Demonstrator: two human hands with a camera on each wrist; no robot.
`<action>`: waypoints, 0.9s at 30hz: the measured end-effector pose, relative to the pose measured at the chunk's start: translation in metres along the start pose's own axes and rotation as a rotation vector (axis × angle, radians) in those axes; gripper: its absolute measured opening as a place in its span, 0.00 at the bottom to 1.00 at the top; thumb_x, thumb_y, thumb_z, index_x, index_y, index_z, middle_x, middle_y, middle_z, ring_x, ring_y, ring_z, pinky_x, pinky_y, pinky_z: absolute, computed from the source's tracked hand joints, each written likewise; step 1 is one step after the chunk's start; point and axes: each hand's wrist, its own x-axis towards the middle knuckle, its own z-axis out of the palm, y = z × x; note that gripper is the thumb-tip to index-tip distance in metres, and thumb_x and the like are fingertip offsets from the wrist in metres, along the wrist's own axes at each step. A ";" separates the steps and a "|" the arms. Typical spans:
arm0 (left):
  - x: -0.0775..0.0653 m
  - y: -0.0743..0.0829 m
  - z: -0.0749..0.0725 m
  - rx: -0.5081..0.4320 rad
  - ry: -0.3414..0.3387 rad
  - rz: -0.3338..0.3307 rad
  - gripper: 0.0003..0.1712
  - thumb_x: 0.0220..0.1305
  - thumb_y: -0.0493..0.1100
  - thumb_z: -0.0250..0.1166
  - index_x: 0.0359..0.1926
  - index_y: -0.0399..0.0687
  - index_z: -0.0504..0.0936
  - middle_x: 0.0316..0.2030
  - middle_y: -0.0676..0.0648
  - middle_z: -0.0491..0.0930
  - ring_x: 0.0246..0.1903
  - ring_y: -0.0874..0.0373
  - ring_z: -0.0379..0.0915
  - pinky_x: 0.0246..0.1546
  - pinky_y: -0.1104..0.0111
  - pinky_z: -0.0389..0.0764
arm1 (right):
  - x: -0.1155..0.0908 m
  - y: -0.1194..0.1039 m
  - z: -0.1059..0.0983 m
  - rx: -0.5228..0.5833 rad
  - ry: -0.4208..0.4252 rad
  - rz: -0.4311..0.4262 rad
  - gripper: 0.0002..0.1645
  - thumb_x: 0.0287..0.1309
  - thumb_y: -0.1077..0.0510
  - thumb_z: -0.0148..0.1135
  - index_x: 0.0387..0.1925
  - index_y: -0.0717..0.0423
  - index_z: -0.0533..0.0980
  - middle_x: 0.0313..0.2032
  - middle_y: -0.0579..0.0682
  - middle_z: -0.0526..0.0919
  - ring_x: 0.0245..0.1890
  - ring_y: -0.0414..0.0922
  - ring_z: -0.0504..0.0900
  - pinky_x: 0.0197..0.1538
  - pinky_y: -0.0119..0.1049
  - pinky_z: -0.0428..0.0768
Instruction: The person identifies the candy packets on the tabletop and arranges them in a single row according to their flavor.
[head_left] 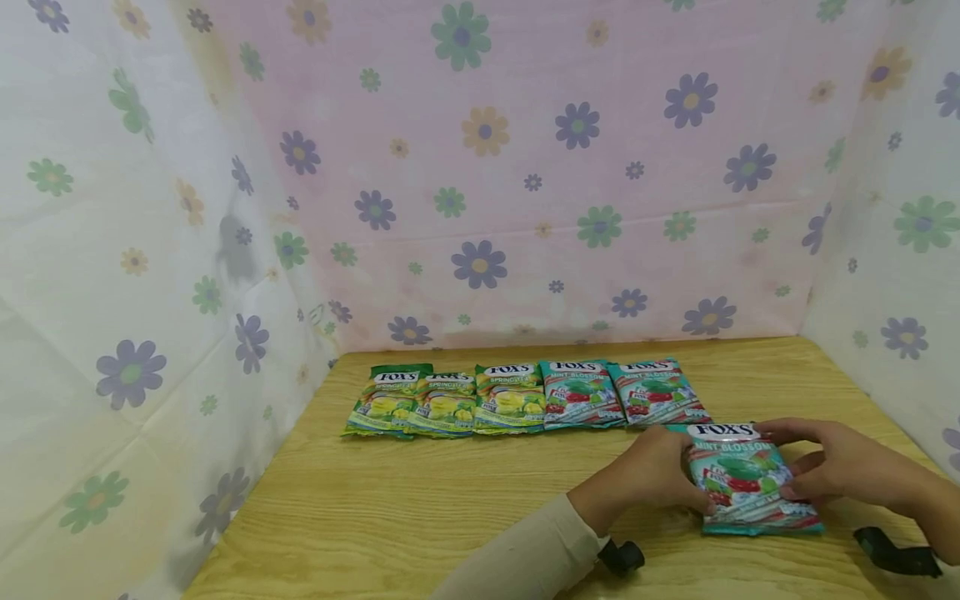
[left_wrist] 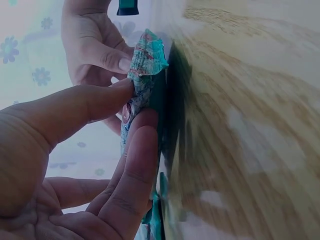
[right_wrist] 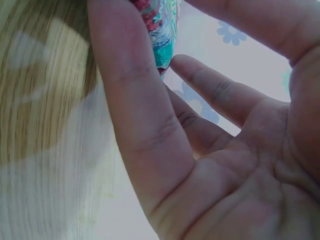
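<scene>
A teal candy bag printed "FOX'S Mint Blossom" is between both hands at the right front of the table. My left hand pinches its left edge, thumb on the front and fingers behind. In the left wrist view, the bag's crimped teal end shows beyond that thumb, close over the wood. My right hand holds the opposite edge: its thumb lies on the printed front, while another finger reaches the top corner. Only a strip of the bag appears in the right wrist view, between the fingers.
A row of bags lies along the back of the wooden table: several yellow-green Spring Tea bags on the left, then two teal Mint Blossom bags. Flowered cloth walls the back and both sides.
</scene>
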 end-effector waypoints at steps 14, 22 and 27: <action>0.011 0.009 -0.004 0.049 0.069 -0.023 0.45 0.48 0.59 0.84 0.67 0.59 0.77 0.61 0.60 0.76 0.63 0.67 0.69 0.54 0.74 0.78 | -0.001 -0.002 -0.011 -0.099 0.076 -0.035 0.52 0.65 0.59 0.70 0.79 0.69 0.51 0.71 0.84 0.50 0.53 0.50 0.87 0.43 0.45 0.88; 0.020 0.012 -0.006 0.026 0.112 0.019 0.28 0.50 0.55 0.84 0.49 0.54 0.82 0.38 0.58 0.79 0.37 0.69 0.73 0.31 0.74 0.74 | 0.003 -0.002 -0.017 -0.141 0.139 -0.068 0.49 0.66 0.60 0.70 0.79 0.65 0.54 0.72 0.81 0.53 0.48 0.37 0.88 0.42 0.44 0.88; 0.025 0.013 -0.007 -0.035 0.133 0.001 0.31 0.49 0.52 0.85 0.53 0.56 0.82 0.41 0.60 0.77 0.40 0.71 0.70 0.36 0.75 0.76 | 0.004 -0.005 -0.022 -0.204 0.181 -0.072 0.50 0.65 0.58 0.71 0.78 0.67 0.54 0.73 0.75 0.59 0.47 0.31 0.84 0.42 0.41 0.88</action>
